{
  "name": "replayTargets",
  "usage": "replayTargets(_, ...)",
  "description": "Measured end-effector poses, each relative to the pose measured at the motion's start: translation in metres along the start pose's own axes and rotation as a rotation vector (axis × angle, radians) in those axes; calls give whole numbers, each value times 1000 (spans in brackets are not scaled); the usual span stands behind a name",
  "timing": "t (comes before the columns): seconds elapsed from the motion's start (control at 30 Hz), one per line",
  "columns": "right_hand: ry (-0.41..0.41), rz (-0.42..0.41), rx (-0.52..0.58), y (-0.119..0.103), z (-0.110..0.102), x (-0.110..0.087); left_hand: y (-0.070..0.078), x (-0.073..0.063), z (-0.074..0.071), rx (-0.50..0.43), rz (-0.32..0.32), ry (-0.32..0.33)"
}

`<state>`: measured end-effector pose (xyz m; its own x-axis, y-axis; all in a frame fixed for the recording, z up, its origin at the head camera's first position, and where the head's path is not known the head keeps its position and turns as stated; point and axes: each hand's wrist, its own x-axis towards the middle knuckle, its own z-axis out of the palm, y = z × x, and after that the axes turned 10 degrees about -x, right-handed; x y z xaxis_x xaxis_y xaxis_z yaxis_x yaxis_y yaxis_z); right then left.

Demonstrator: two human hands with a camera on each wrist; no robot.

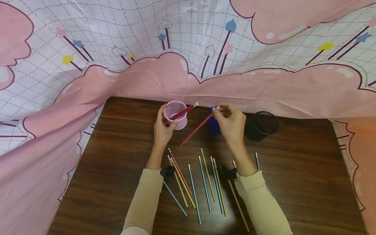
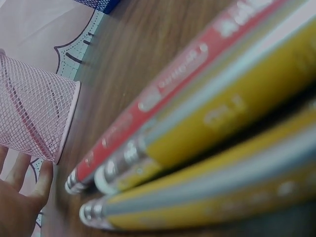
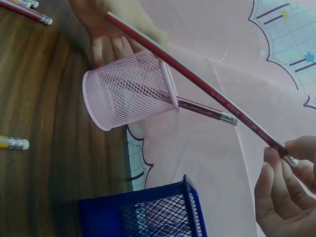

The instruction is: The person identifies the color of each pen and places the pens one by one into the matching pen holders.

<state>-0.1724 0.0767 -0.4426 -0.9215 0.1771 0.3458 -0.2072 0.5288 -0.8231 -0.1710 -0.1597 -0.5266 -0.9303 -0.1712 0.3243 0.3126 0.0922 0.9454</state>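
Note:
My left hand (image 1: 164,130) grips a pink mesh pencil cup (image 1: 181,124), fingers and thumb around its side. Red pencils (image 1: 185,111) lean inside the cup, their eraser ends sticking out past the rim. Between the fingertips of my right hand (image 1: 233,125) is another red pencil (image 1: 196,131), pinched close to its eraser. It slants down and left, its other end in front of the cup; in the right wrist view this pencil (image 3: 207,91) crosses over the cup's rim. Just behind my right hand stands a blue mesh holder (image 1: 214,126), partly hidden by it.
A black mesh cup (image 1: 256,133) stands to the right of my right hand. Several teal, yellow and red pencils lie loose on the wooden table (image 1: 117,156), among them a teal pencil (image 1: 194,192) and a yellow pencil (image 1: 208,174). A patterned cloth (image 1: 141,78) hangs behind the table.

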Motion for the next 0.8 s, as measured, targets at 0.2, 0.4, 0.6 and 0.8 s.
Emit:
replayTargets(0.2,62,-60,30,-4,0,7,-13,2,1,-6,27,10)
replayTargets(0.4,102,-63,15,-8,1,10,-39,6,0,42,3,6)
replayTargets(0.6,118,-54,48,-13,2,14,-27,4,0,-3,18,-1)
replayTargets(0.8,137,-48,59,-15,2,20,-5,2,3,-57,27,-11)
